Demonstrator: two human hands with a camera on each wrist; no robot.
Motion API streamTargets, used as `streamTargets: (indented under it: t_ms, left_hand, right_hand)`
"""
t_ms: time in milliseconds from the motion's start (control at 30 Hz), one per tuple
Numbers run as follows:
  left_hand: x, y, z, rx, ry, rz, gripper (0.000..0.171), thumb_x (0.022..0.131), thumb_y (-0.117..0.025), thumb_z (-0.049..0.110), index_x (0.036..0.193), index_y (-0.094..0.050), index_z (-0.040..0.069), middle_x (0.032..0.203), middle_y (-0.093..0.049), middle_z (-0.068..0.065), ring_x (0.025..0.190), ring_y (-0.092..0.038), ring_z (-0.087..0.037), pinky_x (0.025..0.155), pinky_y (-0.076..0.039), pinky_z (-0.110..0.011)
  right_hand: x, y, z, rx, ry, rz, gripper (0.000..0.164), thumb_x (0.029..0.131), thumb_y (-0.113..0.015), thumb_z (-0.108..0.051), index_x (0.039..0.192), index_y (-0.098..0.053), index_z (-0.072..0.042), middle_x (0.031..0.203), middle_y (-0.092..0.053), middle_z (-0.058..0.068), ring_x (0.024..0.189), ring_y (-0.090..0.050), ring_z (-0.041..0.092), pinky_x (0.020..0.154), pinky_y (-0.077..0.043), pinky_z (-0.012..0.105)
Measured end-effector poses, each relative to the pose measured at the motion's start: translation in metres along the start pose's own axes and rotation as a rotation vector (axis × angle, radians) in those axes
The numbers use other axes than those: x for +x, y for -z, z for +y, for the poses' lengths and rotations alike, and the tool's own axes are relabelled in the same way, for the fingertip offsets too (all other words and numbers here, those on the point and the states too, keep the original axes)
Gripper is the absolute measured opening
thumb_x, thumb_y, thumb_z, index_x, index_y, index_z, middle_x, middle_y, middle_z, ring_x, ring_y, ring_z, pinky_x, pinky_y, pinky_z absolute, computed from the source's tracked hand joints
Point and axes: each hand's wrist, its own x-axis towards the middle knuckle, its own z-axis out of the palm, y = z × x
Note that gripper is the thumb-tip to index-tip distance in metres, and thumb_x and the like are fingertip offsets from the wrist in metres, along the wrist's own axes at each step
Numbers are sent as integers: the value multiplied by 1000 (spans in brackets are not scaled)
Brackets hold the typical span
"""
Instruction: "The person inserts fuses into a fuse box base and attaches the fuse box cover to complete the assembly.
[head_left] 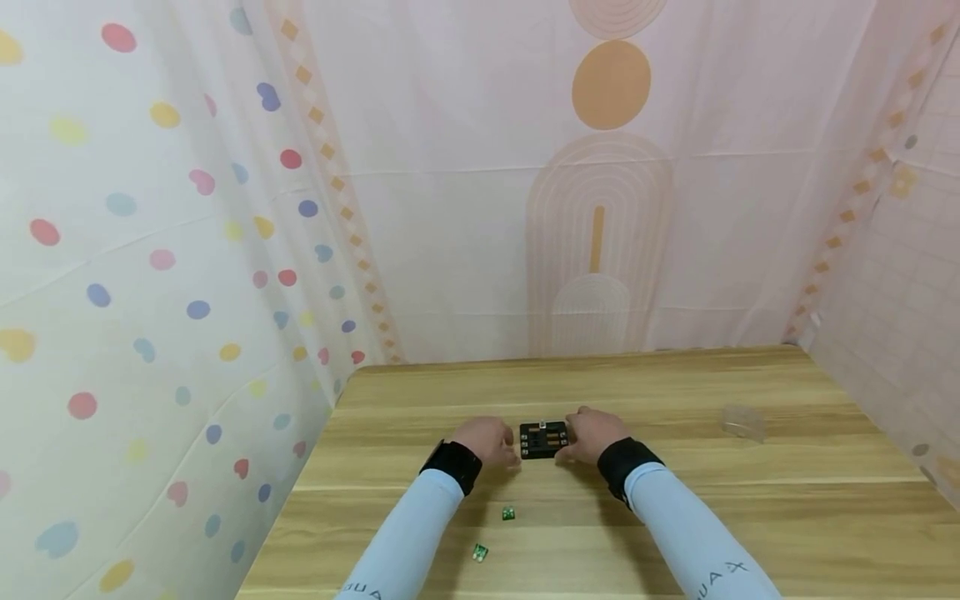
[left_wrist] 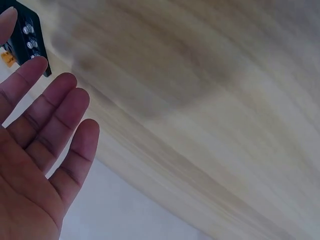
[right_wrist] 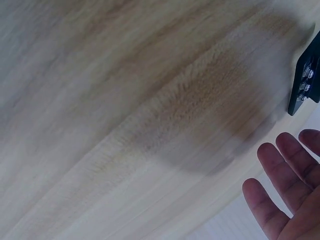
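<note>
A small black rectangular block (head_left: 544,440) with silver screws and orange-brown strips lies flat on the wooden table between both hands. At its left side is my left hand (head_left: 487,442), fingers loosely bent and nothing in its grasp. In the left wrist view, the fingers of the left hand (left_wrist: 45,135) spread near the block's screwed edge (left_wrist: 31,37). My right hand (head_left: 592,435) is at the block's right end, thumb and forefinger at its corners. The right wrist view has relaxed fingers of the right hand (right_wrist: 290,180) below the block (right_wrist: 306,75); its thumb is out of sight.
Two small green circuit boards (head_left: 508,513) lie on the table (head_left: 405,392) nearer to me, between the forearms. A clear plastic piece (head_left: 744,422) lies at the right. Patterned curtains (head_left: 465,250) hang behind the table and at both sides.
</note>
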Motion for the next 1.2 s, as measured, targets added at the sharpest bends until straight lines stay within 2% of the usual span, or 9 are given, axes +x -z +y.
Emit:
streamTargets:
  t_ms: [167, 433, 633, 733, 967, 1200]
  left_hand:
    - [-9, 0, 2, -20, -18, -24, 33, 84, -78, 43, 104, -76, 16, 92, -70, 6, 80, -61, -10, 76, -53, -32]
    - [-13, -6, -1, 10, -75, -40, 39, 78, -82, 49, 103, -76, 19, 91, -65, 9, 78, -57, -7, 73, -51, -28]
    - [-21, -9, 2, 8, -28, -80, 43, 72, -84, 55, 100, -76, 24, 93, -60, 12, 83, -58, -10, 76, -52, -31]
    - [-24, -9, 4, 34, -31, -93, 44, 69, -84, 57, 98, -74, 25, 92, -58, 12, 81, -57, -9, 73, -51, -30]
    - [-26, -10, 6, 68, -73, -117, 38, 67, -89, 50, 84, -66, 25, 84, -51, 13, 72, -50, -7, 68, -47, -26]
    - [-25, -13, 3, 43, -95, -112, 32, 74, -87, 43, 76, -61, 23, 74, -54, 12, 67, -50, -8, 64, -46, -25]
  right_hand:
    - [1, -1, 0, 1, -3, -9, 73, 74, -83, -53, 124, -67, -2, 102, -65, 10, 89, -63, 23, 81, -53, 42]
    - [1, -3, 1, -7, 5, -8, 75, 74, -83, -53, 124, -66, -1, 106, -66, 13, 95, -64, 27, 84, -53, 43]
    - [0, 0, 1, -10, 1, -8, 74, 75, -82, -52, 125, -66, 0, 110, -66, 15, 100, -64, 30, 87, -52, 44]
    - [-1, 3, -1, -16, 1, -10, 73, 76, -82, -51, 125, -66, 0, 110, -66, 15, 99, -64, 30, 86, -53, 43]
    - [-5, 7, -4, -22, 5, -4, 71, 77, -82, -49, 124, -66, 2, 108, -66, 15, 98, -64, 30, 85, -53, 43]
    - [-5, 6, -4, -29, -1, 2, 72, 75, -83, -52, 122, -67, 0, 107, -66, 14, 96, -65, 29, 84, -54, 43]
